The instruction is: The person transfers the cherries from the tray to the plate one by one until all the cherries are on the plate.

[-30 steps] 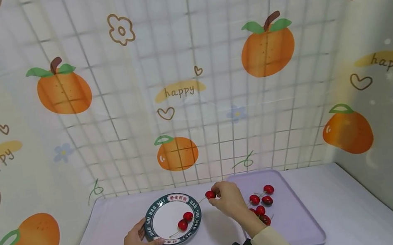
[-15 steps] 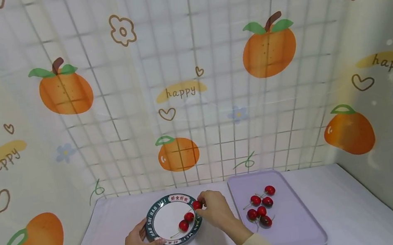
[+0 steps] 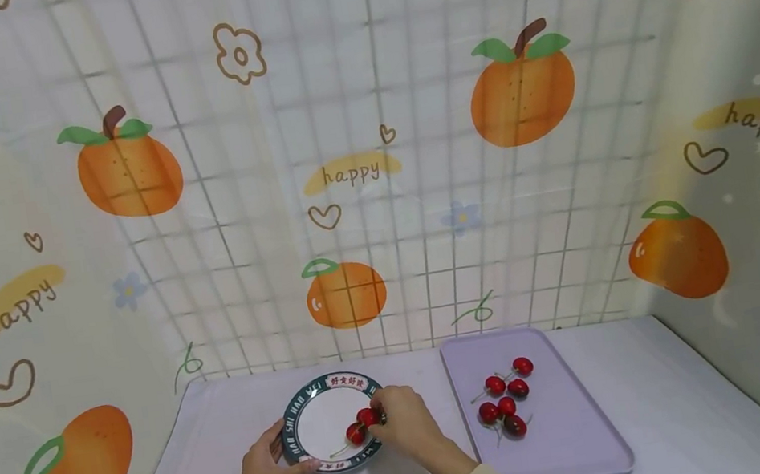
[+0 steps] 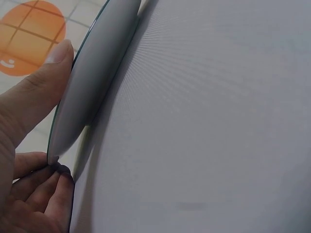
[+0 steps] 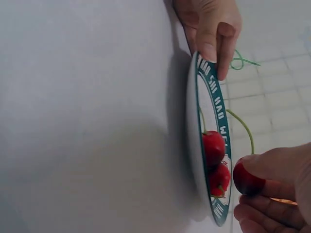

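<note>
My left hand (image 3: 265, 465) grips the left edge of a white plate (image 3: 318, 416) with a dark green lettered rim, thumb at the rim and fingers around the edge. In the left wrist view the plate's pale underside (image 4: 99, 73) shows next to the thumb (image 4: 41, 85). My right hand (image 3: 407, 426) is over the plate's right side. Between thumb and fingers it pinches a dark red cherry (image 5: 247, 180) with a green stem, close above the plate. Two other red cherries (image 5: 214, 148) lie on the plate; in the head view the right fingers partly cover this spot.
To the right lies a lilac tray (image 3: 569, 437) with several stemmed cherries (image 3: 514, 426) grouped toward its left side. A white cloth covers the table (image 3: 228, 404). Behind stands a curtain (image 3: 416, 183) printed with oranges, with a wire grid showing through.
My right hand has moved left from beside the tray to over the plate, carrying the cherry. The left hand keeps its grip on the plate's edge.
</note>
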{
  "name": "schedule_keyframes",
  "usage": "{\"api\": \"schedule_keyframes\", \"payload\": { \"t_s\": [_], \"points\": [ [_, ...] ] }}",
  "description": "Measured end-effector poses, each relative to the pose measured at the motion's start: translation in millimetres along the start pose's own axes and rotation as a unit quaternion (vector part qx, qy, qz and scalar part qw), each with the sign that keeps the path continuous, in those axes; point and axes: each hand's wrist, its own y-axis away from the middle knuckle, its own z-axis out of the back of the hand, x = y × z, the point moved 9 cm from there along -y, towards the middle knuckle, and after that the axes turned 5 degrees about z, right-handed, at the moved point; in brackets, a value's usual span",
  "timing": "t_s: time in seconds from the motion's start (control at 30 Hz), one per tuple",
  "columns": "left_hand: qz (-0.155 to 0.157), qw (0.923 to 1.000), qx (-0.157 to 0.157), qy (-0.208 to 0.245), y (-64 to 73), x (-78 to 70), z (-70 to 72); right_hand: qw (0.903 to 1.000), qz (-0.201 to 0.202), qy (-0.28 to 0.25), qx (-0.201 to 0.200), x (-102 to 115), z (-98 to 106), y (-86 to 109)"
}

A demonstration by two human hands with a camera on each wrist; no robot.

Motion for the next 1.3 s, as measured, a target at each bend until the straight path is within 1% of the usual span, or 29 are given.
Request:
{"api": "schedule_keyframes", "payload": {
  "t_s": [0.17, 0.3, 0.57, 0.93, 1.17, 1.3],
  "points": [
    [-0.001, 1.0000, -0.003, -0.001, 0.7, 0.6, 1.0, 0.9999, 0.007, 0.008, 0.010, 1.8, -5.2, 3.0],
    [-0.007, 0.9999, -0.004, -0.006, 0.6, -0.4, 0.6, 0.9999, 0.005, 0.008, 0.013, 0.7, -9.5, 5.3],
    [-0.012, 0.9999, 0.005, -0.007, -3.9, -4.5, 2.4, 0.9998, -0.001, 0.019, 0.010, 1.4, -14.4, 2.3],
    [-0.020, 0.9997, 0.014, -0.010, -9.6, -9.4, 3.6, 0.9991, -0.019, 0.031, 0.023, 0.6, -16.7, -3.2],
    [0.011, 0.9996, 0.019, -0.018, -10.9, -2.8, 3.0, 0.9974, -0.007, 0.064, 0.031, 3.2, -21.6, -3.4],
    [0.010, 0.9995, 0.019, -0.021, -10.3, -4.1, 2.8, 0.9965, -0.005, 0.079, 0.028, 3.7, -23.1, -2.5]
  ]
}}
